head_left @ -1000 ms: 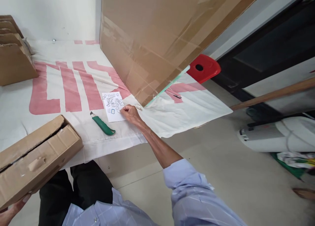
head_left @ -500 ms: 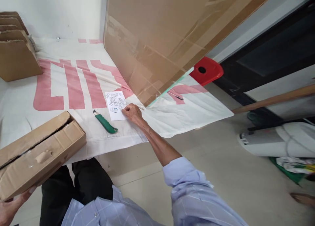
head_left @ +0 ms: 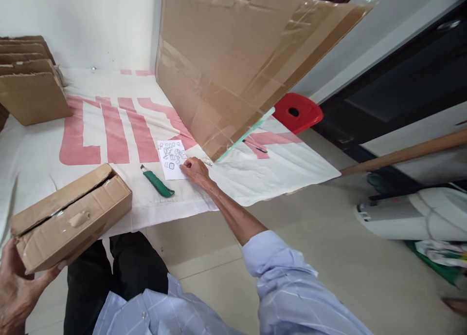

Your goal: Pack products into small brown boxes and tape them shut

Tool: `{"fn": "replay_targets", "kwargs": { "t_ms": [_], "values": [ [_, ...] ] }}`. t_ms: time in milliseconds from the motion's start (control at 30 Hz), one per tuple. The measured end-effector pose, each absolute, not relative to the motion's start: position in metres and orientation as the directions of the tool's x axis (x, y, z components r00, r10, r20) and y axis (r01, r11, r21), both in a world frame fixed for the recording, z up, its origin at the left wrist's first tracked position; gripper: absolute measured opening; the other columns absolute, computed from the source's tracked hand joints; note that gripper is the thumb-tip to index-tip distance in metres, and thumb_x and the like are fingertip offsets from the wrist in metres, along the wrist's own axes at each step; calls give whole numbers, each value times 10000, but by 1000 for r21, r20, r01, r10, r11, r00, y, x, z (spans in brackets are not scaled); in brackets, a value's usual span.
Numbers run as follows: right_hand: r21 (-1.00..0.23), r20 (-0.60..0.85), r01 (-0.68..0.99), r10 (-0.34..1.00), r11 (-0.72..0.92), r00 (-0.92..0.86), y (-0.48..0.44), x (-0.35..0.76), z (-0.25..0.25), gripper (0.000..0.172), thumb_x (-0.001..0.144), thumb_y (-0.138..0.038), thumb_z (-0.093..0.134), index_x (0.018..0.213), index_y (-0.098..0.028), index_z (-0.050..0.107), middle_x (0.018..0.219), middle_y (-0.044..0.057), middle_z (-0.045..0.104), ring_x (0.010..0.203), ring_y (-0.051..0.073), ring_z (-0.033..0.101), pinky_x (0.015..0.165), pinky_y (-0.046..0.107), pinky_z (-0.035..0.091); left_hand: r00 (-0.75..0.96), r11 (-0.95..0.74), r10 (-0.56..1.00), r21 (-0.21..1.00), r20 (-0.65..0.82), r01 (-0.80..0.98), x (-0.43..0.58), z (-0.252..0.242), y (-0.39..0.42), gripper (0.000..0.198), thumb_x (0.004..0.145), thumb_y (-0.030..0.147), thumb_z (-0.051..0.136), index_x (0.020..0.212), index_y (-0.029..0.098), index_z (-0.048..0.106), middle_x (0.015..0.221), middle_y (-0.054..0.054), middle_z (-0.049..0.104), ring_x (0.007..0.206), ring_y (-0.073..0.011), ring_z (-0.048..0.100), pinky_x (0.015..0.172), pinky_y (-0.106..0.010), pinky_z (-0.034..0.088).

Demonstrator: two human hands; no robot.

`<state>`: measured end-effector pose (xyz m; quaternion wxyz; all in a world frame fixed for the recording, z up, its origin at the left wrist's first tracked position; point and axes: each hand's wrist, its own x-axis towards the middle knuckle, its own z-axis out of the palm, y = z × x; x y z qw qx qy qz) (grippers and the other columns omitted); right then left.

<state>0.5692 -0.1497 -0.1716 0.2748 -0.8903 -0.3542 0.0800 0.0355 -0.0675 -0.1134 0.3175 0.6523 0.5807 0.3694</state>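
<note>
My left hand [head_left: 25,281] grips the near end of a long brown cardboard box [head_left: 78,215], its thumb and fingers around the corner. The box is tilted at the table's front edge, with a dark gap along its top seam and a torn patch on the tape. My right hand [head_left: 197,172] is pinched closed at the right edge of a small white paper [head_left: 171,159] covered in little drawn shapes; the fingertips hide whether they grip it. Just left of the paper lies a green box cutter [head_left: 157,182], its blade end pointing away from me.
A large flat cardboard sheet [head_left: 226,77] stands on the cloth-covered table [head_left: 255,179] behind my right hand. Folded cardboard pieces [head_left: 36,96] stand at the back left. A red stool [head_left: 299,113] is beyond the table. A dark pen-like thing [head_left: 255,146] lies beside the sheet.
The view has tilted up slightly, showing the cardboard sheet's top edge. The box and my left hand have shifted into view to the right. My right hand stays by the paper.
</note>
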Motion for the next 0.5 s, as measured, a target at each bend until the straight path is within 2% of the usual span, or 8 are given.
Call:
{"fn": "replay_targets", "kwargs": {
  "t_ms": [67, 267, 367, 500],
  "values": [
    [-580, 63, 577, 675, -574, 735, -151, 570, -173, 166, 845, -349, 607, 750, -219, 647, 968, 67, 731, 929, 220, 611, 872, 334, 489, 66, -150, 989, 867, 135, 475, 39, -112, -67, 926, 474, 543, 961, 1351, 496, 668, 1301, 42, 734, 1267, -415, 713, 1006, -590, 674],
    [-696, 80, 523, 671, -492, 738, -152, 578, -177, 204, 780, -363, 556, 638, -225, 605, 840, 62, 731, 841, 227, 649, 818, 333, 530, 99, -160, 986, 916, 133, 367, 39, -116, -62, 1052, 429, 478, 1014, 1419, 519, 661, 1387, 37, 727, 1354, -441, 676, 1114, -641, 610],
    [-748, 107, 495, 657, -441, 746, -153, 580, -177, 193, 747, -366, 535, 692, -225, 654, 778, 50, 735, 813, 233, 666, 797, 336, 556, 144, -167, 981, 935, 127, 312, 37, -119, -60, 1116, 425, 481, 1039, 1460, 521, 626, 1467, 35, 696, 1445, -453, 610, 1184, -669, 545],
    [-794, 178, 478, 610, -375, 773, -158, 572, -172, 246, 715, -365, 520, 811, -218, 692, 838, 78, 767, 822, 245, 681, 844, 385, 583, 182, -186, 973, 945, 139, 269, 38, -120, -60, 1238, 346, 493, 1087, 1483, 461, 598, 1502, -8, 683, 1478, -472, 575, 1202, -686, 515]
  ]
}}
